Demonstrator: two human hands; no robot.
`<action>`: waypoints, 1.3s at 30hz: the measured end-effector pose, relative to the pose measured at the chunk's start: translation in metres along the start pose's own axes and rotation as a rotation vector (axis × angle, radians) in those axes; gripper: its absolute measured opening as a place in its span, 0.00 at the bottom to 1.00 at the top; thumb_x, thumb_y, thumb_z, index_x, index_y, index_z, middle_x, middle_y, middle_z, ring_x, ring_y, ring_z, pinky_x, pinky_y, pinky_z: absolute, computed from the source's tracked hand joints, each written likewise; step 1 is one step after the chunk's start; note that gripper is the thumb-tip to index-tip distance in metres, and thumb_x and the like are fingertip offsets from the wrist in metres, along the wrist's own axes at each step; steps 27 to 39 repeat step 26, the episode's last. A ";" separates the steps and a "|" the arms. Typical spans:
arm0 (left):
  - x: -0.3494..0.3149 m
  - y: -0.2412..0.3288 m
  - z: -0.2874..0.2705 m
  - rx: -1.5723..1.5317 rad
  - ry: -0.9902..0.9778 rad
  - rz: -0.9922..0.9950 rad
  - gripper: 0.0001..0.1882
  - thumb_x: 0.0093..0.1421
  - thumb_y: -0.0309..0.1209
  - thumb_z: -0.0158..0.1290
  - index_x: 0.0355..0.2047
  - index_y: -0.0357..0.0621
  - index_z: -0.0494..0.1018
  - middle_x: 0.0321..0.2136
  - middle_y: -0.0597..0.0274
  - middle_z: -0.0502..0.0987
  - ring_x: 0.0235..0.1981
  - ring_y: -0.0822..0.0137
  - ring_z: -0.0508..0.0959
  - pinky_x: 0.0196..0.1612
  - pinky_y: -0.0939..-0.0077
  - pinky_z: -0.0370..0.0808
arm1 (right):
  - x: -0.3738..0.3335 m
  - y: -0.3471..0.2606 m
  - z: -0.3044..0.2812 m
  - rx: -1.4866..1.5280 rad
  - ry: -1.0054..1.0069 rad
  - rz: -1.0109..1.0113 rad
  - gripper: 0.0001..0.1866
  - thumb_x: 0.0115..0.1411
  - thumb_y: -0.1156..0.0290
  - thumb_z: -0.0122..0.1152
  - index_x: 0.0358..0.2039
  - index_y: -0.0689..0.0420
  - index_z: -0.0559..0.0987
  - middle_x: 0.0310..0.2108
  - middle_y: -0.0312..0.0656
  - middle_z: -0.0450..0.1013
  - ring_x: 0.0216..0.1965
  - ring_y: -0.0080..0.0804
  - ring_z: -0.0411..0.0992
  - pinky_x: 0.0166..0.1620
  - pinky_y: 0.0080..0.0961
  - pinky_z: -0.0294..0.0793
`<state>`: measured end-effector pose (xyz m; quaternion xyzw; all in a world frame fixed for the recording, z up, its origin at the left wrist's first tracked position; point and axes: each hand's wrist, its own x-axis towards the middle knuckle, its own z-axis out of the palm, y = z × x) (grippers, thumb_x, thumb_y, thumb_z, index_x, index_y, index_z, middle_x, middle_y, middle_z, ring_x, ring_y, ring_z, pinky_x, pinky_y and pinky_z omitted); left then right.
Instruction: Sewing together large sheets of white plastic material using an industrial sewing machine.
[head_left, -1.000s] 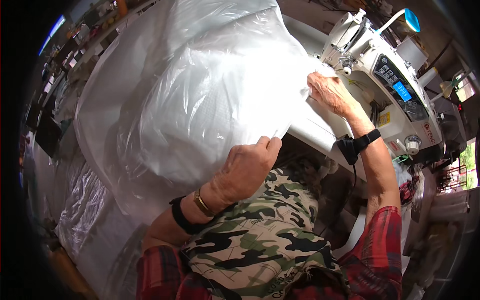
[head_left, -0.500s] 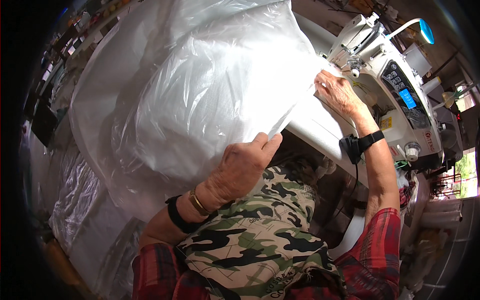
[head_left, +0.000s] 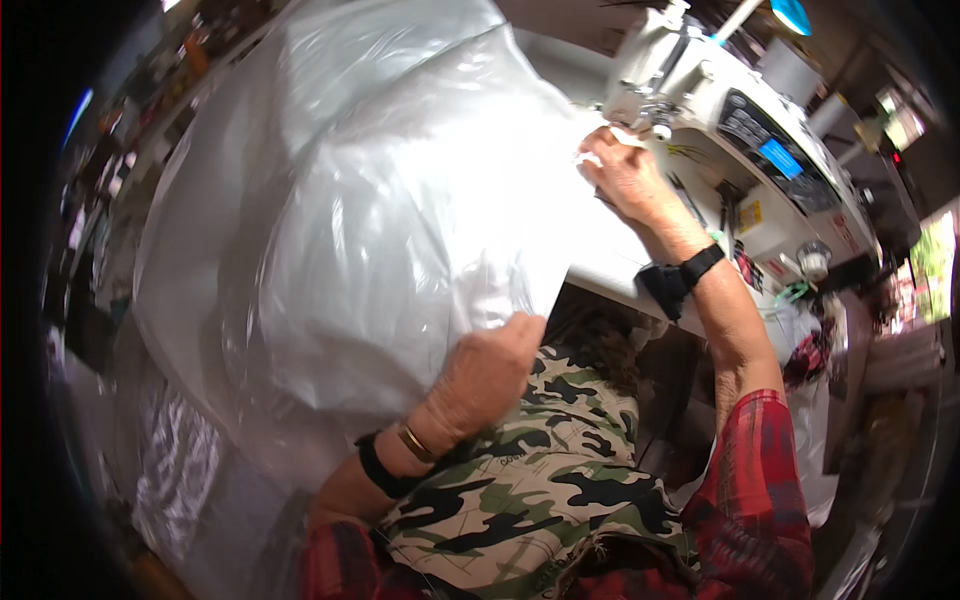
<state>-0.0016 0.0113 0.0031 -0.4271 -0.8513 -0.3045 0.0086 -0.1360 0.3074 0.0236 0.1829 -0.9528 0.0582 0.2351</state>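
Note:
A large sheet of whitish, translucent plastic [head_left: 350,250] spreads over the work surface in front of me, its middle washed out by bright light. My left hand [head_left: 490,370] pinches the near edge of the sheet, just above my camouflage apron [head_left: 520,490]. Farther off, my right hand [head_left: 625,175] has its fingers closed on the sheet's right edge, close to the needle end of a white sewing machine [head_left: 655,90]. Glare hides exactly how the fingertips meet the plastic there.
The machine's panel has a lit blue screen [head_left: 781,158]. A lamp with a blue head [head_left: 790,15] stands over it. Crumpled clear plastic [head_left: 175,460] lies at the lower left. A window [head_left: 930,255] shines at the far right.
The view has shifted, so the machine sits farther left and higher. Both hands still grip the sheet, whose edge now runs more steeply between them.

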 end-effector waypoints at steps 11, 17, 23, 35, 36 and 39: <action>0.020 0.009 0.011 0.035 -0.082 0.166 0.14 0.50 0.23 0.57 0.39 0.42 0.71 0.29 0.54 0.70 0.28 0.51 0.76 0.30 0.61 0.73 | -0.041 -0.041 -0.002 0.000 0.069 0.299 0.14 0.59 0.59 0.59 0.32 0.58 0.79 0.39 0.45 0.75 0.46 0.42 0.70 0.50 0.39 0.66; 0.038 -0.002 0.005 0.099 -0.035 0.153 0.13 0.50 0.23 0.57 0.38 0.42 0.75 0.28 0.54 0.71 0.28 0.51 0.76 0.30 0.59 0.72 | -0.040 -0.040 -0.002 0.000 0.060 0.292 0.16 0.62 0.58 0.57 0.34 0.60 0.80 0.39 0.47 0.75 0.46 0.42 0.70 0.51 0.38 0.65; 0.089 -0.015 -0.001 0.174 0.031 0.176 0.06 0.52 0.24 0.55 0.32 0.43 0.74 0.27 0.54 0.71 0.25 0.48 0.75 0.29 0.57 0.71 | -0.040 -0.041 -0.001 0.019 0.032 0.282 0.17 0.62 0.59 0.57 0.35 0.63 0.79 0.40 0.50 0.75 0.47 0.43 0.71 0.53 0.38 0.65; 0.119 -0.024 0.000 0.239 0.043 0.218 0.02 0.53 0.25 0.54 0.27 0.42 0.72 0.26 0.53 0.71 0.26 0.48 0.75 0.30 0.56 0.71 | -0.041 -0.041 0.007 0.023 0.087 0.259 0.20 0.62 0.56 0.57 0.38 0.64 0.79 0.43 0.51 0.75 0.49 0.44 0.70 0.54 0.38 0.65; 0.119 -0.024 0.000 0.239 0.043 0.218 0.02 0.53 0.25 0.54 0.27 0.42 0.72 0.26 0.53 0.71 0.26 0.48 0.75 0.30 0.56 0.71 | -0.041 -0.041 0.007 0.023 0.087 0.259 0.20 0.62 0.56 0.57 0.38 0.64 0.79 0.43 0.51 0.75 0.49 0.44 0.70 0.54 0.38 0.65; 0.119 -0.024 0.000 0.239 0.043 0.218 0.02 0.53 0.25 0.54 0.27 0.42 0.72 0.26 0.53 0.71 0.26 0.48 0.75 0.30 0.56 0.71 | -0.041 -0.041 0.007 0.023 0.087 0.259 0.20 0.62 0.56 0.57 0.38 0.64 0.79 0.43 0.51 0.75 0.49 0.44 0.70 0.54 0.38 0.65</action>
